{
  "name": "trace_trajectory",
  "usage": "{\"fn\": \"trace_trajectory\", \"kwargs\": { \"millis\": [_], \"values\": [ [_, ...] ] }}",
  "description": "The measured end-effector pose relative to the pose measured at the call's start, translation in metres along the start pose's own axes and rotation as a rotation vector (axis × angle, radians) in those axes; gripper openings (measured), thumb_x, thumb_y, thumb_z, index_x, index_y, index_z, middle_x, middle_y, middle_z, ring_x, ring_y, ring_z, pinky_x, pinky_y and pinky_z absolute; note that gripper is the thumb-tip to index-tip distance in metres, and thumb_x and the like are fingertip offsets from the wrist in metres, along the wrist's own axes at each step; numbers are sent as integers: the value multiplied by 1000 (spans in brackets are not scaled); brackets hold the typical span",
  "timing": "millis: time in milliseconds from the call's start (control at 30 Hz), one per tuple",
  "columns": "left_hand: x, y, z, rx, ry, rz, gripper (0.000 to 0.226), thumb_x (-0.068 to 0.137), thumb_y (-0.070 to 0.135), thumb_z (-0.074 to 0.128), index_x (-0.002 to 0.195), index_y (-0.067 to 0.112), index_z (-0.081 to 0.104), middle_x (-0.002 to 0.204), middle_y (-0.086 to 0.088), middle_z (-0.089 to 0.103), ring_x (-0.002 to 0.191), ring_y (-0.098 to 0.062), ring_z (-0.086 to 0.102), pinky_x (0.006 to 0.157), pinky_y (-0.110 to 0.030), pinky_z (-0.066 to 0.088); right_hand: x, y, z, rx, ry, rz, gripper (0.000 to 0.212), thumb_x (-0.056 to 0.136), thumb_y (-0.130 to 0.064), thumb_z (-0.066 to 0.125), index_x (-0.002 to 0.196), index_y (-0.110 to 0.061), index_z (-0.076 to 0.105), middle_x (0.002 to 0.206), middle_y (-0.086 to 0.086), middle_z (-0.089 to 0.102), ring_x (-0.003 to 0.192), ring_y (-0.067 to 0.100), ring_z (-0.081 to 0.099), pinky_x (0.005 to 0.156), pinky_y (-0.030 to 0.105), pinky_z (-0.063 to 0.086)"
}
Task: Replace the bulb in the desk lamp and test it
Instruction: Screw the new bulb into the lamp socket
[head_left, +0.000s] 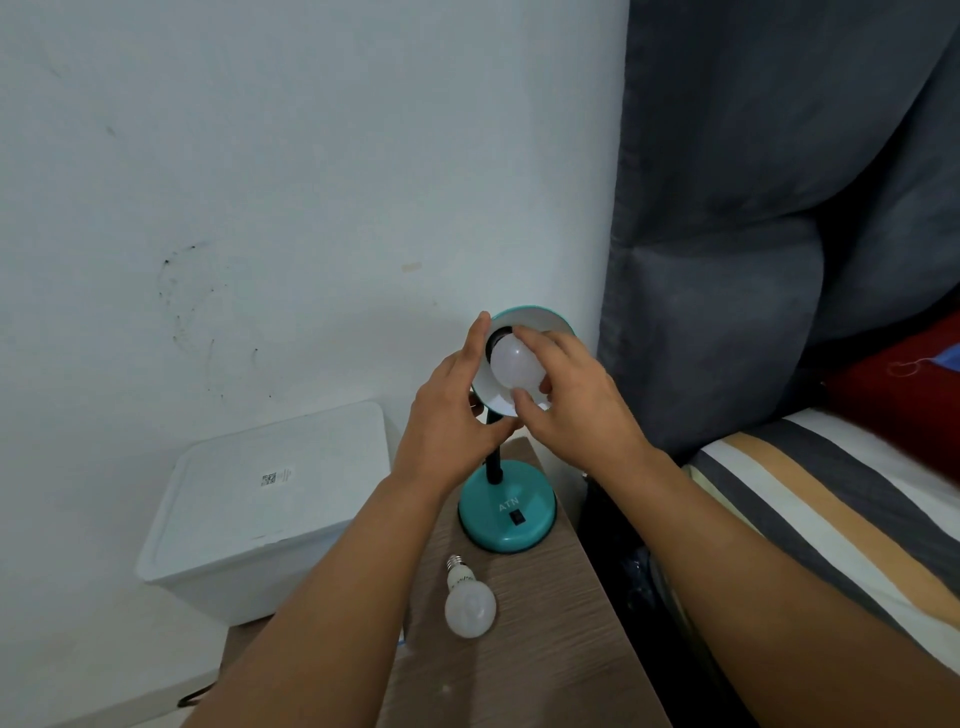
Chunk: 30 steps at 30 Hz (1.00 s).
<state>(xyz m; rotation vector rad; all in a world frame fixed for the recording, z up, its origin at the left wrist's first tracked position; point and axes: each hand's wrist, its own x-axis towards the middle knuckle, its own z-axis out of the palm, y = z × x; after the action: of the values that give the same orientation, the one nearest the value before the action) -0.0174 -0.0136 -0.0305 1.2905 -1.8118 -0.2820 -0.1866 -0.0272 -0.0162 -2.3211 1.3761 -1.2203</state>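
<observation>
A teal desk lamp stands on a narrow wooden table, its round base (506, 514) carrying a black switch. The shade (540, 318) is tilted toward me, white inside. My left hand (457, 410) grips the shade's left rim and lower edge. My right hand (566, 395) wraps its fingers around a white bulb (511, 364) that sits at the dark socket inside the shade; the bulb's base is hidden. A second white bulb (469, 603) lies loose on the table in front of the lamp base, screw cap pointing away from me.
The wooden table (545, 649) is narrow. A white lidded plastic box (270, 499) stands at its left against the white wall. On the right are a grey upholstered headboard (753, 260), a striped pillow (810, 499) and a red cloth (893, 384).
</observation>
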Motion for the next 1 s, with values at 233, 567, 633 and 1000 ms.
{"fn": "trace_trajectory", "kwargs": {
  "millis": [233, 567, 633, 1000],
  "values": [
    [0, -1, -1, -3, -9, -11, 107, 78, 34, 83, 158, 45, 13, 120, 8, 60, 100, -8, 62, 86, -37, 57, 2, -6, 3, 52, 76, -2, 64, 84, -34, 76, 139, -22, 46, 140, -2, 49, 107, 16, 59, 86, 37, 56],
    [-1, -1, -1, 20, 7, 7, 107, 79, 37, 84, 158, 43, 12, 121, 8, 60, 99, -9, 61, 84, -34, 57, 2, -2, 3, 71, 65, 38, 63, 81, -25, 77, 137, -22, 49, 128, -2, 54, 94, 8, 53, 84, 33, 55],
    [-1, -1, -1, 22, 5, -1, 107, 79, 37, 84, 158, 45, 12, 122, 8, 60, 100, -9, 61, 86, -35, 56, 3, -2, 3, 108, 82, 98, 67, 77, -33, 82, 134, -21, 49, 124, -2, 55, 98, 14, 57, 85, 32, 54],
    [-1, 1, -2, -5, -6, -35, 106, 78, 33, 83, 156, 49, 13, 114, 12, 59, 94, -6, 63, 84, -31, 57, 1, 1, 7, 27, 35, -2, 64, 80, -34, 77, 136, -23, 50, 135, -2, 48, 96, 14, 59, 81, 34, 58]
  ]
}}
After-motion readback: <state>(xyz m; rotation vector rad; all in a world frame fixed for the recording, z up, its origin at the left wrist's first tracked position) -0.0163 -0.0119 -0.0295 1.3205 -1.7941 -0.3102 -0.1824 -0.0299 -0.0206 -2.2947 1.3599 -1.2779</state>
